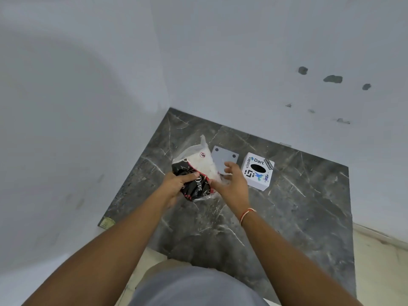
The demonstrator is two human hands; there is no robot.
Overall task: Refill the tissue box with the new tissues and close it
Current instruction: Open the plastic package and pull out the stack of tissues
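Observation:
A plastic pack of white tissues, its lower half black with red trim and "Dove" lettering, lies on the dark marble slab. My left hand grips the pack's black end. My right hand rests against the pack's right side, fingers spread over the clear wrap; whether it grips the wrap is unclear. A white cube tissue box with stickers and a black oval slot stands just right of my right hand. A flat grey square lid with dark corner dots lies between pack and box, partly hidden by my fingers.
The slab sits in a corner between two white walls, which close off the far and left sides. Its right and near edges drop to a pale floor. Chipped dark spots mark the right wall.

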